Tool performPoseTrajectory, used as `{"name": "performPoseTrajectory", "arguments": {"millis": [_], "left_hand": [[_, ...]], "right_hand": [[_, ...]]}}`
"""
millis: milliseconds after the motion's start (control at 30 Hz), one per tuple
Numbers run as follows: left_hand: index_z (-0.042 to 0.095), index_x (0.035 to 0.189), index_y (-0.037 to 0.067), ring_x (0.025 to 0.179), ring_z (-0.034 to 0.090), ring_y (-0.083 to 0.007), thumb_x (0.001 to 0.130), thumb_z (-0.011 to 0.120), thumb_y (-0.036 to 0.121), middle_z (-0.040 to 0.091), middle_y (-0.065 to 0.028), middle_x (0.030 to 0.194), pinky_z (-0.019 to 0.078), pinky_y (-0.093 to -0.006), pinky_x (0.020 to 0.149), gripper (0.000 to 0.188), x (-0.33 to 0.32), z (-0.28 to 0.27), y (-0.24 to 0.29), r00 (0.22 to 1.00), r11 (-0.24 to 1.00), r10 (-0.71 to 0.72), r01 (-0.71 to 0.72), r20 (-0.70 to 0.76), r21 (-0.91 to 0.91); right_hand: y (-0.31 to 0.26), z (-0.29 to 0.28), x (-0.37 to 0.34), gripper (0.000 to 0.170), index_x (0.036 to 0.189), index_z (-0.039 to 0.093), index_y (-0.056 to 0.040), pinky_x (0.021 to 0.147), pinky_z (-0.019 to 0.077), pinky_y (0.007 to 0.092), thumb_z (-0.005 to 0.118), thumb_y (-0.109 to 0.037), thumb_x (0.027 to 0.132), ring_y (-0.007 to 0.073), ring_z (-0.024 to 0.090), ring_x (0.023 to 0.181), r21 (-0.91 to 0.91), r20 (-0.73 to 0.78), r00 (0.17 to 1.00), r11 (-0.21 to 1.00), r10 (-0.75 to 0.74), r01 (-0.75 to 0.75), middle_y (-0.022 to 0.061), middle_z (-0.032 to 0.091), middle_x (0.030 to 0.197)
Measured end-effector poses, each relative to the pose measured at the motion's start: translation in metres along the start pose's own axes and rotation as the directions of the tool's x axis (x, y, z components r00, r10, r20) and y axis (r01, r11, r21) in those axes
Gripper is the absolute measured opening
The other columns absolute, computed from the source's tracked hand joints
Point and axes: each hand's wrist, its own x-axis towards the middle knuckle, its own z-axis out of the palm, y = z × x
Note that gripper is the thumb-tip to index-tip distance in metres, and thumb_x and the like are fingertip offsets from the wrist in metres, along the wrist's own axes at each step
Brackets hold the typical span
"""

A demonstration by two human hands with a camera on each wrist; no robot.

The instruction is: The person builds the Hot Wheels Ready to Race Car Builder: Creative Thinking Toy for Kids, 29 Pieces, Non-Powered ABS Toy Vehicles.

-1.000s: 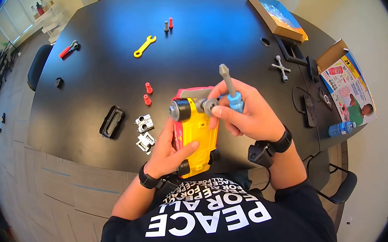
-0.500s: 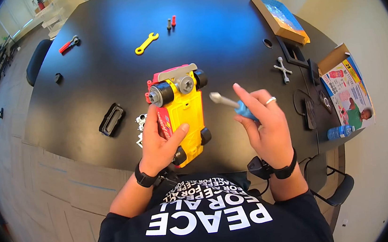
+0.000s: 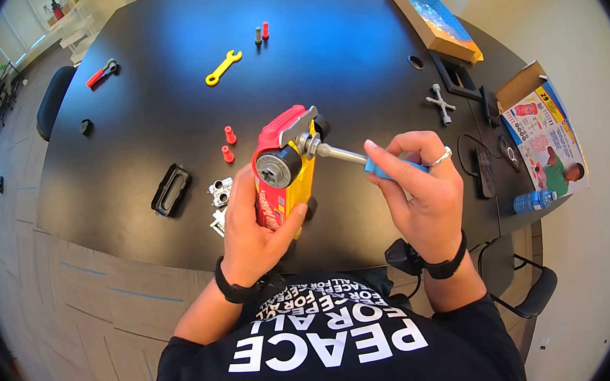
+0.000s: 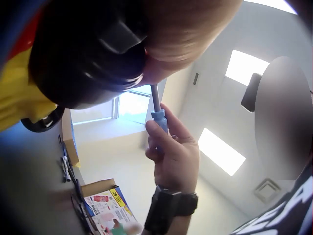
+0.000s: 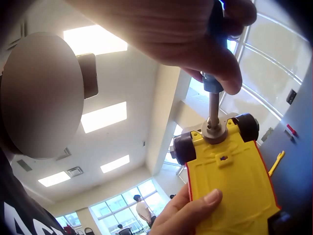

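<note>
A red toy car with a yellow underside (image 5: 230, 181) is gripped by my left hand (image 3: 243, 219), its thumb across the yellow base and its wheeled end raised. A large grey screw (image 5: 214, 131) sits in the base between the two black wheels nearest that end. My right hand (image 3: 427, 185) pinches the blue handle of a toy screwdriver (image 3: 342, 154). The grey tip meets the screw's head, and the shaft stands upright over it in the right wrist view. Beside the left hand lies a silver toy engine part (image 3: 221, 192), partly hidden by the fingers.
On the black table lie a yellow wrench (image 3: 224, 68), two red bolts (image 3: 230, 134), a black oval frame (image 3: 171, 190), a red-handled ratchet (image 3: 102, 73) and a grey cross wrench (image 3: 441, 105). Boxes (image 3: 543, 139) and a water bottle (image 3: 534, 201) stand on the right.
The car has turned from its flat underside view onto its side, showing the red flank. The screwdriver, held apart from it half a second ago, has moved left onto the grey screw.
</note>
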Motion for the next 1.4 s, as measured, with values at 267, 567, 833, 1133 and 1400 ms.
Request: {"name": "performPoseTrajectory", "arguments": {"millis": [267,567,833,1133,1400], "left_hand": [[0.059,0.143,0.000,0.127,0.065,-0.0441,0.085,0.086,0.011,0.063,-0.0247,0.141,0.0524,-0.0479,0.107,0.065,0.006,-0.004,0.008,0.990,0.968,0.134,-0.122,-0.039,0.221],[0.060,0.143,0.002,0.123,0.068,-0.0442,0.084,0.087,0.012,0.064,-0.0239,0.142,0.0559,-0.0468,0.103,0.066,0.006,-0.002,0.008,0.980,0.950,0.193,-0.178,-0.037,0.255],[0.062,0.142,0.003,0.119,0.072,-0.0433,0.084,0.088,0.013,0.065,-0.0227,0.144,0.0603,-0.0457,0.095,0.064,0.005,0.002,0.009,0.975,0.934,0.219,-0.200,-0.034,0.295],[0.061,0.143,0.001,0.133,0.064,-0.0420,0.083,0.085,0.006,0.062,-0.0244,0.148,0.0506,-0.0473,0.111,0.065,0.005,-0.001,0.012,0.983,0.944,0.186,-0.178,-0.002,0.276],[0.060,0.144,0.002,0.135,0.064,-0.0426,0.083,0.085,0.006,0.062,-0.0250,0.150,0.0495,-0.0483,0.113,0.066,0.010,-0.006,0.008,0.978,0.943,0.209,-0.207,0.018,0.261]], "right_hand": [[-0.002,0.003,-0.013,0.044,0.137,0.066,-0.0016,0.064,0.0487,0.0322,0.081,-0.011,0.097,0.0197,0.063,0.071,0.273,0.109,0.939,0.899,0.325,-0.343,0.0067,0.070,0.088],[-0.003,0.002,-0.013,0.023,0.121,0.072,-0.0004,0.063,0.0478,0.0258,0.078,-0.013,0.102,0.0103,0.061,0.067,0.327,0.159,0.918,0.858,0.364,-0.397,0.0049,0.071,0.087],[-0.006,0.001,-0.013,0.022,0.123,0.071,-0.0016,0.068,0.0524,0.0250,0.078,-0.013,0.104,0.0093,0.070,0.082,0.460,0.243,0.859,0.726,0.450,-0.511,0.0035,0.073,0.085],[-0.003,-0.002,-0.013,0.027,0.121,0.070,0.0011,0.072,0.0492,0.0237,0.082,-0.010,0.100,0.0065,0.066,0.081,0.504,0.326,0.843,0.675,0.428,-0.538,0.0011,0.073,0.089],[0.002,-0.005,-0.014,0.022,0.124,0.070,0.0003,0.060,0.0434,0.0217,0.069,-0.017,0.110,0.0024,0.053,0.063,0.562,0.642,0.665,0.356,0.381,-0.746,0.0014,0.071,0.082]]}}
